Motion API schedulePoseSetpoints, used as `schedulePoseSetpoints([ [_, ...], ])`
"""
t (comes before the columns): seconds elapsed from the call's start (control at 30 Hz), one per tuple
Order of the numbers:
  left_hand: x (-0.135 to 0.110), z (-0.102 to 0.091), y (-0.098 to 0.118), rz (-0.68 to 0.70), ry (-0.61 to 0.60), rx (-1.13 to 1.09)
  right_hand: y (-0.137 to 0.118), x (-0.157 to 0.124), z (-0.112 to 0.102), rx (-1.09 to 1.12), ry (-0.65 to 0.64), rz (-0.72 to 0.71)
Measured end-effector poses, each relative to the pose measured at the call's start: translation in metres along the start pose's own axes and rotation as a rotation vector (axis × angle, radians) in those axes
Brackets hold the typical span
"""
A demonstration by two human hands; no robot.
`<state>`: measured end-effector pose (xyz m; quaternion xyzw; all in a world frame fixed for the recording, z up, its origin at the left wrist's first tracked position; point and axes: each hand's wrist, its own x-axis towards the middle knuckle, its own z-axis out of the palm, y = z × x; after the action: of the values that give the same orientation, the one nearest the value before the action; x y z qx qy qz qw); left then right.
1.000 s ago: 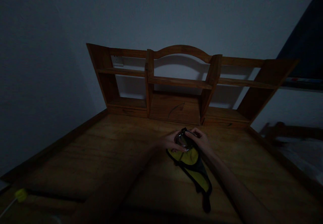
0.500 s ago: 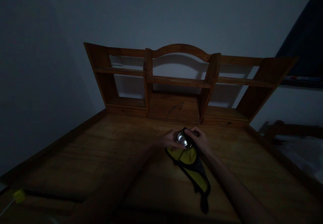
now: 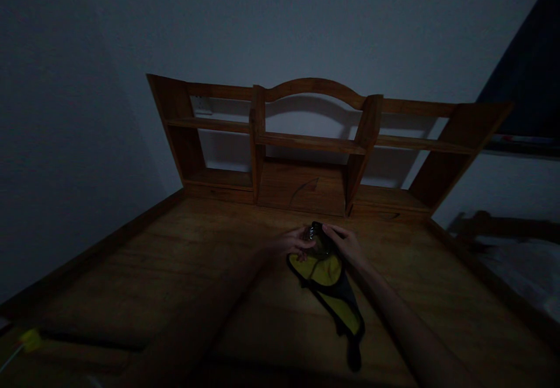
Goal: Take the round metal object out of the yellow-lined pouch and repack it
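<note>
Between my hands is a small rounded, shiny object [image 3: 320, 247] with a dark rim; it looks like glass or polished metal, but the dim light hides its exact kind. My left hand [image 3: 294, 243] grips its left side, fingers curled. At its upper right, my right hand [image 3: 345, 243] is closed around the dark edge, the thumb on top. Just below them a yellow cloth piece with black edging [image 3: 335, 294] lies on the wooden desk [image 3: 210, 259]. Its narrow black end points toward me, and its upper part sits under the shiny object.
A wooden shelf unit [image 3: 306, 142] stands along the back of the desk against the wall. A yellow item with a white cord [image 3: 30, 340] is at the lower left. Raised edging [image 3: 490, 283] runs along the desk's right side. A dark curtain [image 3: 525, 73] hangs at right.
The shiny object has tilted in my hands, and its bright reflection has faded to small glints near the top. My right hand has shifted slightly. The yellow cloth piece has stayed in place.
</note>
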<state>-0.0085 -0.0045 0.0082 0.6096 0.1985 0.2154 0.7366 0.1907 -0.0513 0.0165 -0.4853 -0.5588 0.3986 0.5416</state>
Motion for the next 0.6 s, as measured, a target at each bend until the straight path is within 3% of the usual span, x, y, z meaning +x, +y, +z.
schedulePoseSetpoints([
  [0.23,0.005,-0.007,-0.003,-0.056,-0.013,-0.164,0.000,0.001,0.003,0.062,-0.093,-0.031],
  [0.6,-0.004,0.000,0.006,0.009,0.047,-0.312,-0.012,-0.007,0.005,0.181,-0.157,-0.036],
])
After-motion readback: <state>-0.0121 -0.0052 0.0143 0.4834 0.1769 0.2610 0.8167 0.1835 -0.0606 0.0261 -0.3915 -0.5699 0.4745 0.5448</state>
